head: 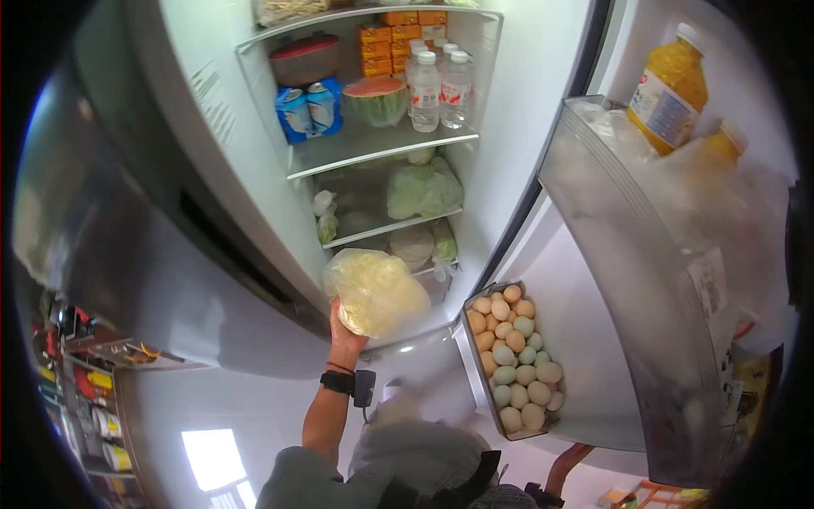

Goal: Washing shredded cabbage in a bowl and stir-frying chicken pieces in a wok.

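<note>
My left hand (348, 336) grips the lower left side of a clear plastic bag of pale yellow food (380, 296). The bag is in front of the lower shelves of an open refrigerator (502, 83); what the food is cannot be made out. At lower right, my right hand (574, 453) reaches to the bottom edge of the opened refrigerator door (588, 388). The door hides its fingers, so their grip does not show. Behind the bag, on a low shelf, sit a round pale item (412, 247) and a bagged green vegetable (444, 240).
A door bin (509, 438) of eggs (515, 341) juts out at right. Above it, a deep door shelf (610, 210) holds a yellow bottle (668, 89). Water bottles (425, 95), a cut watermelon (376, 105) and blue cans (308, 111) stand on a glass shelf (381, 149).
</note>
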`<action>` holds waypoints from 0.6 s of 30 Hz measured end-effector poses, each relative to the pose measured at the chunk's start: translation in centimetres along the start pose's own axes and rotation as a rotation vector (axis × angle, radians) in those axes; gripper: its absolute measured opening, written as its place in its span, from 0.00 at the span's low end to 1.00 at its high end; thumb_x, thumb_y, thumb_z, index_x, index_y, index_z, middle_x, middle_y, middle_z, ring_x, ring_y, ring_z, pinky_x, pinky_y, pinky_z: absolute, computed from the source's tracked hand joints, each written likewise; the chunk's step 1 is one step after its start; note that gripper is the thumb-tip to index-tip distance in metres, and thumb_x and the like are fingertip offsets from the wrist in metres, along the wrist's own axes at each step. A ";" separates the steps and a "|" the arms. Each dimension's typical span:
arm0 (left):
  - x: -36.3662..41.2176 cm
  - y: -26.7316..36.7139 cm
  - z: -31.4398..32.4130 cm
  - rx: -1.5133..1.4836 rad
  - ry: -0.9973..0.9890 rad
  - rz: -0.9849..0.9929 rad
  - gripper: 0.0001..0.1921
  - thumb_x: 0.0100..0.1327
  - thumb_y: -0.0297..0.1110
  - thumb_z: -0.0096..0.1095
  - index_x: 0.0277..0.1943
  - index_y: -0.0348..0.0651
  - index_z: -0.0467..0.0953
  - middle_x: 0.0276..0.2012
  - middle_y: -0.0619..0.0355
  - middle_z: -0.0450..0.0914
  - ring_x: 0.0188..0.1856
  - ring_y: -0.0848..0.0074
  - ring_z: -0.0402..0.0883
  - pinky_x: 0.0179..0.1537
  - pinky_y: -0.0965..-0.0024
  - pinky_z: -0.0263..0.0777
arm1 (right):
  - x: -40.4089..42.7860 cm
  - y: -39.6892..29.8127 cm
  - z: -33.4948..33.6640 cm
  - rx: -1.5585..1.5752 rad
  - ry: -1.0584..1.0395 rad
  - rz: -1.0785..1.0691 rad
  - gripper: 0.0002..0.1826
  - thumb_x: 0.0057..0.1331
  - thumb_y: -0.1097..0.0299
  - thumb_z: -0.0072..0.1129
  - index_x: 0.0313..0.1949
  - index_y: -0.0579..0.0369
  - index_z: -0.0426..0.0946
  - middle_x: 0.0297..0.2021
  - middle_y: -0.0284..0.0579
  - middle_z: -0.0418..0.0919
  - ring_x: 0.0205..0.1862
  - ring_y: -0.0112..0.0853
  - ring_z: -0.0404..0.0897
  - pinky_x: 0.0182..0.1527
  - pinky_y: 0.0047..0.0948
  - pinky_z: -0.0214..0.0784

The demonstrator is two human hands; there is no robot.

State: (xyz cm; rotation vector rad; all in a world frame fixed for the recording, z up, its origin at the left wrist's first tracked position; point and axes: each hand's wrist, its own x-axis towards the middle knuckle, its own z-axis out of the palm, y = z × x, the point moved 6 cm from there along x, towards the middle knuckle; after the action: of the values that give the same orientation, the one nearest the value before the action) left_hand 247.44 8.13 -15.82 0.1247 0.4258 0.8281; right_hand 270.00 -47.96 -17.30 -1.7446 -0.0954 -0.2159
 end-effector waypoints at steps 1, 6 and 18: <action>0.7 0.1 0.1 0.009 0.010 -0.026 0.28 0.54 0.51 0.53 0.55 0.45 0.65 0.52 0.56 0.71 0.53 0.63 0.69 0.54 0.57 0.63 | -0.6 0.3 -0.3 -0.004 0.053 0.013 0.30 0.66 0.63 0.43 0.62 0.60 0.45 0.59 0.51 0.53 0.59 0.36 0.57 0.62 0.32 0.44; 2.9 0.7 0.3 0.112 0.027 -0.129 0.31 0.55 0.53 0.49 0.58 0.45 0.62 0.55 0.52 0.67 0.56 0.61 0.66 0.56 0.55 0.61 | -2.8 -0.3 -0.8 -0.049 0.226 0.047 0.30 0.66 0.62 0.43 0.62 0.60 0.45 0.59 0.50 0.53 0.59 0.36 0.57 0.62 0.32 0.44; 6.6 1.9 -1.0 0.140 0.071 -0.226 0.35 0.56 0.59 0.44 0.61 0.44 0.58 0.58 0.48 0.63 0.57 0.55 0.65 0.55 0.51 0.62 | -3.5 -2.3 -0.5 -0.100 0.351 0.057 0.30 0.66 0.61 0.43 0.63 0.60 0.45 0.60 0.50 0.53 0.59 0.36 0.57 0.62 0.32 0.44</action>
State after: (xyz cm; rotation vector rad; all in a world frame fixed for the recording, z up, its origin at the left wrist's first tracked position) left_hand 249.63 14.23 -18.30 0.1739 0.5537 0.5815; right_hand 266.07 -47.84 -15.71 -1.7804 0.2236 -0.4880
